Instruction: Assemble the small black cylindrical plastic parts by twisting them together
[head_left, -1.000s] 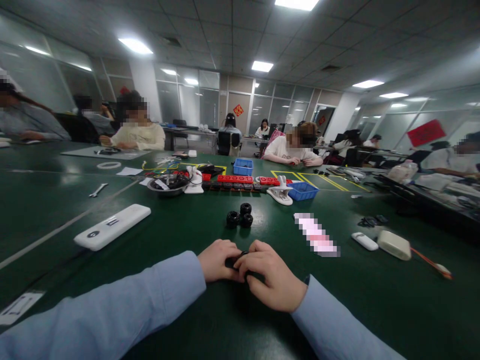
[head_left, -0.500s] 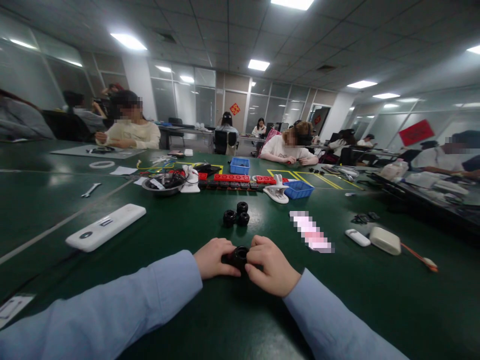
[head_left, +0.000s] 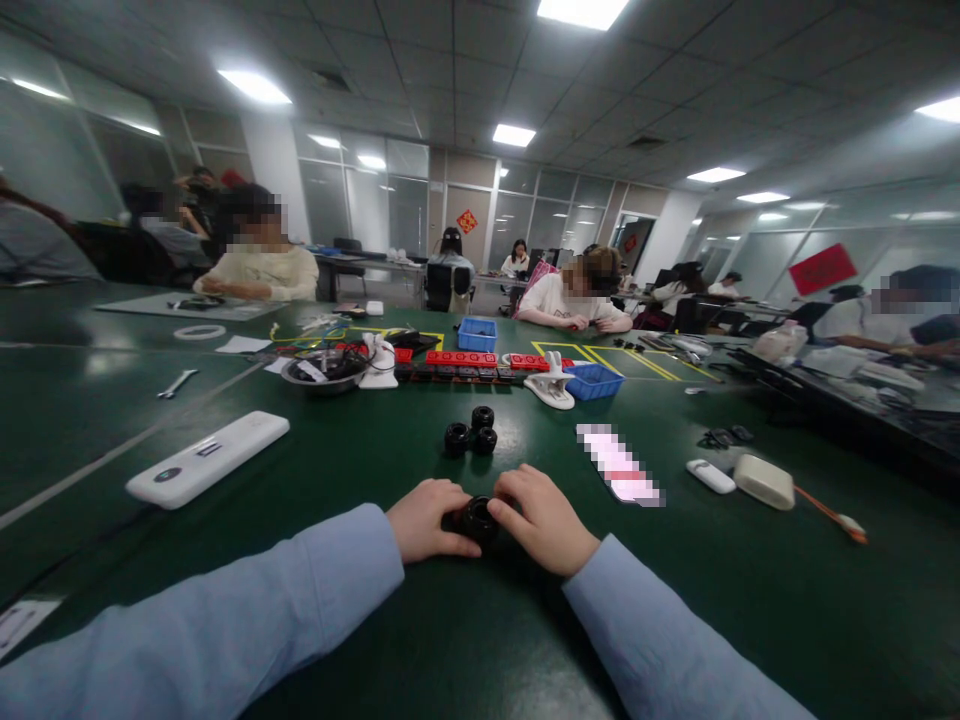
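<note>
I see two bare hands in blue sleeves meeting over a green tabletop (head_left: 352, 450). The left hand (head_left: 429, 520) is closed around a round black part (head_left: 478, 516) with a hollow centre, thumb on the near side. The part sits between the hands, its open face turned up. The right hand (head_left: 544, 520) is curled narrow, thumb and fingertips at the part's right edge; whether they pinch it or only rest there, I cannot tell.

Just beyond the fingertips stands a cluster of three black wheels (head_left: 484, 437), similar in look to the held part. Right of the right hand lies a phone (head_left: 619, 466) with a blurred-out screen; left of the left hand, farther off, is a long white device (head_left: 210, 460).

I judge the step in hand to be close, two-handed work on the part's rim. From here, I'd say the next move calls for a firm left hold and small, careful right-finger pressure; the part's round sides could slip or roll.
</note>
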